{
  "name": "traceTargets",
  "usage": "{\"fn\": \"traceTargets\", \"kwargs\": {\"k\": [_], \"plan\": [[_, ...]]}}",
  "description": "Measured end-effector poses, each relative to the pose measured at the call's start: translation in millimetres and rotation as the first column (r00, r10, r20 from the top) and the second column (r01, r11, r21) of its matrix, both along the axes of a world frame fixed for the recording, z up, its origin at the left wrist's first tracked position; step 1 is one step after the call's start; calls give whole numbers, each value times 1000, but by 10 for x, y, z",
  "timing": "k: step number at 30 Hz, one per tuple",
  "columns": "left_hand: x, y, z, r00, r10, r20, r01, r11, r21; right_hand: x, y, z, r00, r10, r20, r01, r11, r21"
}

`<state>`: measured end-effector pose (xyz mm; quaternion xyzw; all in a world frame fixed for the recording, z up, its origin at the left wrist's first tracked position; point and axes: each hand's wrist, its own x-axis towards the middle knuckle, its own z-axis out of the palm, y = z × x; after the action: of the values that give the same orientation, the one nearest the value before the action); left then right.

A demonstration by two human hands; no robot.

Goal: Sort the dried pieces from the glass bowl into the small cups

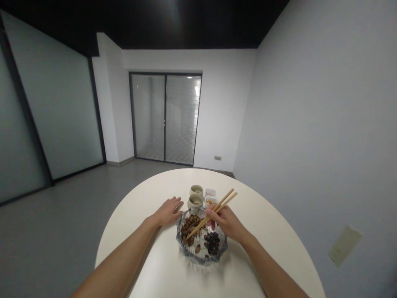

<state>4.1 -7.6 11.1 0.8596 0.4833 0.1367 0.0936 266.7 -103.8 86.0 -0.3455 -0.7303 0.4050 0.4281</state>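
Observation:
My right hand [226,219] is closed around a pair of wooden chopsticks [223,201]. Their tips reach down to the left into a scalloped clear glass bowl [200,260]. Inside it, a heap of long brown pieces [189,225] lies at the left, and a cluster of dark, shiny round pieces [212,242] at the right. One or two brown oval pieces [197,248] sit near the front. Whether the tips pinch a piece is too small to tell. My left hand [170,212] rests with fingers stretched out on the table, beside the bowl's left rim.
Behind the bowl stand two greenish cups [196,190] and two small white dishes [211,192], the nearer holding pale pieces [211,201]. Everything sits on a round white table [149,265]. A wall [310,124] runs along the right, and glass doors [165,120] are at the back.

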Motion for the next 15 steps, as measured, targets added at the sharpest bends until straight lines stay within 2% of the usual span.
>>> {"fn": "traceTargets", "kwargs": {"k": [15], "plan": [[-2,3,-3,1000,-5,7,5,1000,-4,-58,25,-38,1000,-12,-24,11,1000,-27]]}}
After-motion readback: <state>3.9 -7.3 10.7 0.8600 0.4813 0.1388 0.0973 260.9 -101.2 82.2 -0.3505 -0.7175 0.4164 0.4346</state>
